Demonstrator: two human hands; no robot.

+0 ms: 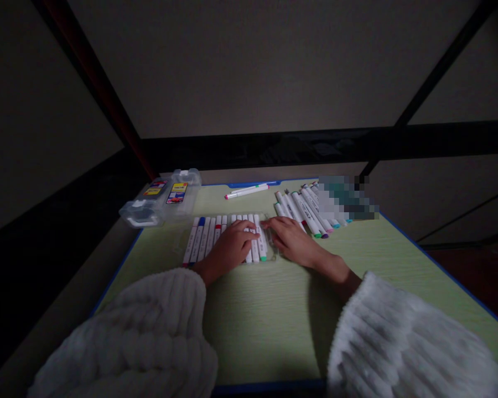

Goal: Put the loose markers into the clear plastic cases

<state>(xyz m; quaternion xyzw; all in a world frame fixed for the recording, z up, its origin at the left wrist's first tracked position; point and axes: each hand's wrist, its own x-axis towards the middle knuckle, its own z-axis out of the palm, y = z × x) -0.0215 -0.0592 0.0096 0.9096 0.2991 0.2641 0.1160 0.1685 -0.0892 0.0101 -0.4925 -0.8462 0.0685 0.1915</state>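
Observation:
White markers with coloured ends (194,243) lie side by side in a clear plastic case (273,255) on the table. Over the right half of this row rests my left hand (230,243), its thumb and index finger apart and touching the markers. My right hand (292,239) is at the case's right end, fingers bent towards the last marker, a green-tipped one (262,249). Whether its fingertips grip that marker or only press on it is hidden. The palms of both hands face down.
A loose pile of markers (302,213) lies to the right, partly under a blurred patch. Farther back are a couple of pink-tipped markers (249,192). Clear cases with yellow labels (177,193) sit at the back left. The pale green table (265,331) has a blue edge, with a wall behind.

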